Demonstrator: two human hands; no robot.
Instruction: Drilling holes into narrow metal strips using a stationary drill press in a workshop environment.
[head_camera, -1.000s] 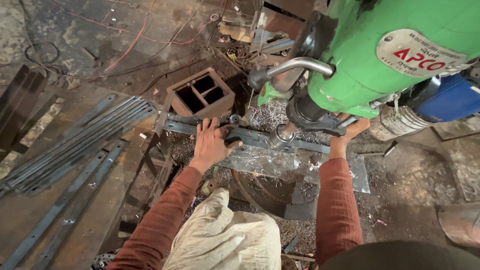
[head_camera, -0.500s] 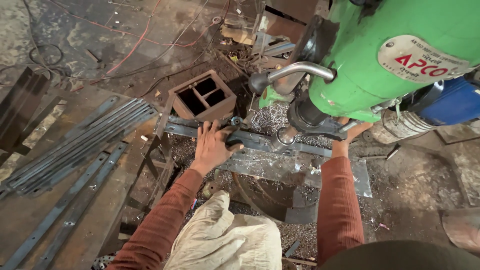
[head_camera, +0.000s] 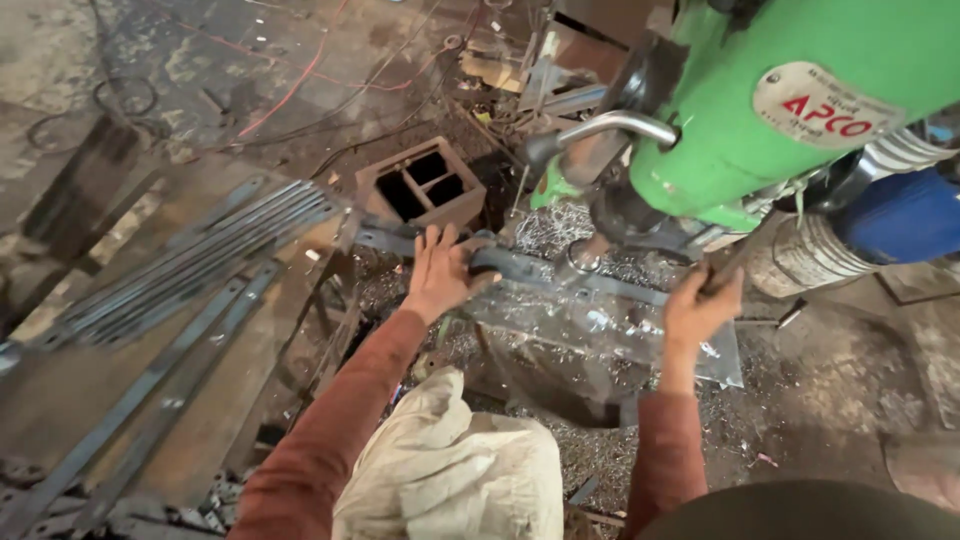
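My left hand (head_camera: 437, 272) lies flat and spread on the flat steel bar (head_camera: 560, 278), fingers splayed forward and nothing curled around it; I press down instead of gripping because the bar only needs to be kept from sliding or spinning on the drill table (head_camera: 690, 350). The bar runs across the table from left to right, passing right under the spindle (head_camera: 622, 222) of the green drill press (head_camera: 790, 110), and my palm sits well to the left of that spot, clear of the cutting point. My right hand (head_camera: 700, 308) is raised and closed in a fist around a thin dark handle (head_camera: 742, 252) that slants up toward the machine head; I judge it to be the feed lever, held tight so I can control how the spindle comes down, though where it joins the machine is hidden. The curved chrome handle (head_camera: 618, 124) higher up goes untouched. Bright curls of metal swarf (head_camera: 545, 228) lie heaped on the table around the bar and behind it, so I keep my fingers on the bare steel rather than in the shavings. To my left a stack of long steel strips (head_camera: 200, 260) rests on a bench, laid parallel and within reach, and a rusty square box (head_camera: 420, 185) with inner partitions stands just beyond the bar's left end. A pale cloth bundle (head_camera: 450, 470) sits low between my sleeves
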